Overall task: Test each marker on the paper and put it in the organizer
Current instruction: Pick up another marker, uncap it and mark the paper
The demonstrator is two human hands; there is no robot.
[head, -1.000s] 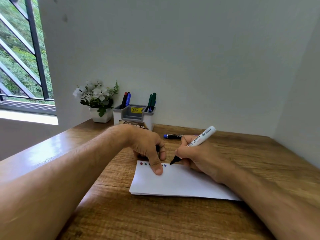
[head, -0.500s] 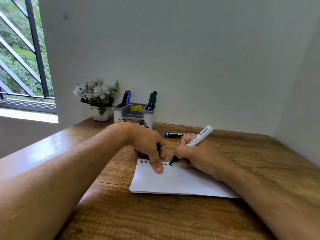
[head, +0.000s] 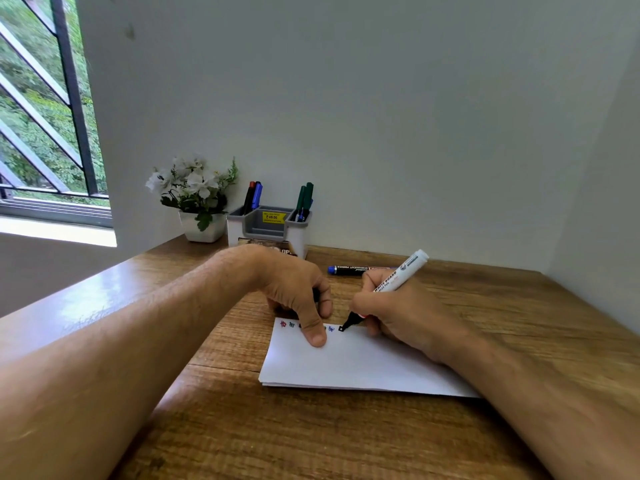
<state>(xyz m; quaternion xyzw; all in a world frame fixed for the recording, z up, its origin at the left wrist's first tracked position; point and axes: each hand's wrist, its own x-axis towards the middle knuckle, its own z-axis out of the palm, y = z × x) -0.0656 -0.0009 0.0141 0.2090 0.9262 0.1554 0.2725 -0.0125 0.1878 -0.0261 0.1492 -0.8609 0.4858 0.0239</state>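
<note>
From the head camera, the paper (head: 360, 365) serves as the landmark. The right hand (head: 398, 317) holds a white marker (head: 398, 277) in a writing grip, fingers curled around the lower barrel, with the black tip touching the paper's far edge just right of a row of small coloured test marks (head: 287, 324). The left hand (head: 298, 296) pins the paper with its thumb pressed flat, while its curled fingers seem to close on something dark, probably the cap; I cannot tell for certain.

The marker looks light, stiff and smooth, so a pinch near the tip suits writing and a hold at mid-barrel would suit carrying. The paper is thin and would likely slide on the wooden table (head: 242, 427) unless held down.

Beyond the paper's far edge lies a blue-capped marker (head: 349, 270), and further back the organizer (head: 266, 230) stands against the wall, markers upright in its left and right pockets. A flower pot (head: 202, 226) sits to its left. The table's left edge drops away well left of the paper; a wall closes the right side. Bare table lies between paper and organizer.
</note>
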